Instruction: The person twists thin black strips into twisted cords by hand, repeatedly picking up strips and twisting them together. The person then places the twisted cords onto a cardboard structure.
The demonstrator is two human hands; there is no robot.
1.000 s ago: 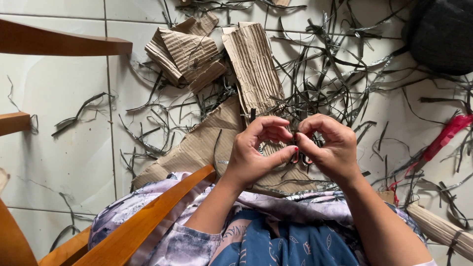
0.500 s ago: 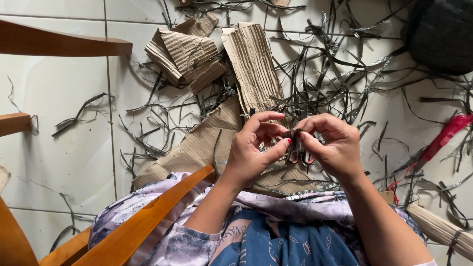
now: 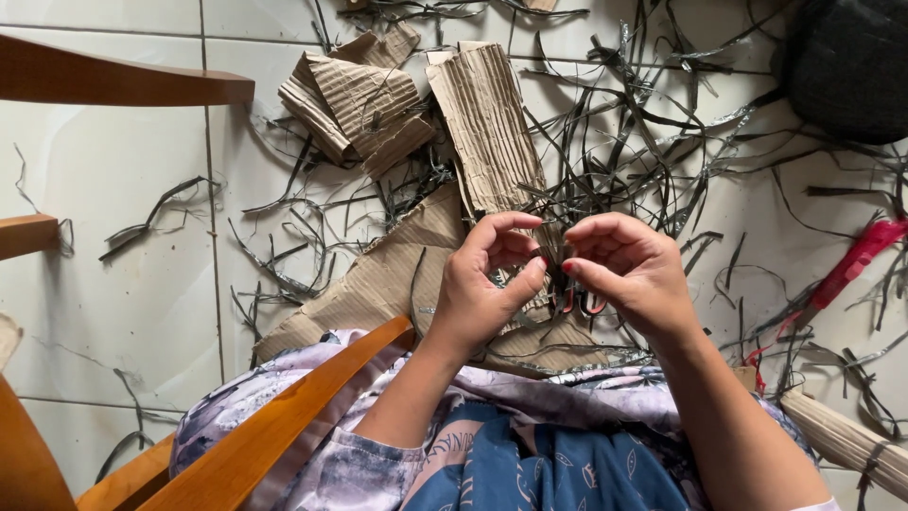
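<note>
White floor tiles [image 3: 123, 170] filled the view, and I looked straight down at them past my lap. Dark strips [image 3: 653, 161] lay scattered thickly over the middle and far side of the floor, thinning out toward the left. Two folded pieces of corrugated cardboard [image 3: 355, 104] sat near the far edge of the view, a long ridged piece just beside them, and a larger flat sheet [image 3: 378, 284] lay under my hands, its near edge hidden by my patterned clothing [image 3: 530, 454]. Wooden chair parts [image 3: 274, 426] crossed the near left corner and the left side. A black bundle [image 3: 851, 66] sat in the far right corner, and something red [image 3: 856, 260] lay among the strips at the right.

My left hand [image 3: 482, 284] and right hand [image 3: 629, 270] were held close together above the flat sheet, fingertips almost meeting. Both were curled into a pinch, thumb against forefinger, each gripping a thin dark strip [image 3: 551, 254] that ran between them. Just below my right hand I saw red scissors handles [image 3: 582, 303], mostly hidden; I could not tell whether they were held or lying on the sheet.
</note>
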